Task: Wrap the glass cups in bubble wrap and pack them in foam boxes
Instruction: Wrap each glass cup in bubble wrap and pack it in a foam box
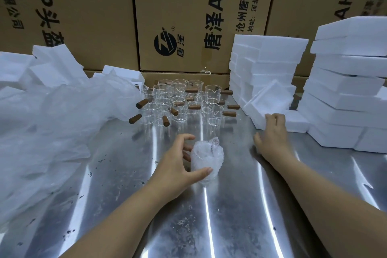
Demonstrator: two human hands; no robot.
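Counter point(230, 205): bare steel, reflective, scattered with dark specks.

Wrapped cup point(207, 159): stands upright at centre of the counter, near of the cup group, fully covered in bubble wrap. The wrap is bunched above its rim.

Left hand point(178, 165): grip narrow, curved loosely round the wrapped cup from its left side. Thumb lies on the near face of the wrap, lower fingers touch the far left side, index finger arches above and is apart from it.

Right hand point(270, 134): grip wide. Fingertips rest on the near left corner of a foam box point(270, 98), with the thumb spread out to the left, low over the counter. It holds nothing. This foam box is tilted, open side facing near, leaning back on a foam stack point(272, 58).

Glass cups point(178, 100): unwrapped, upright, clustered at far centre. Each has a brown stub handle pointing sideways. The cups stand close, several touching.

A taller foam stack point(345, 90) stands at far right, its layers offset. Loose foam pieces point(52, 63) sit at far left. A heap of translucent plastic sheeting point(52, 121) fills the left side, its edge just beside the leftmost cups.

Printed cardboard cartons point(178, 16) form the far wall.
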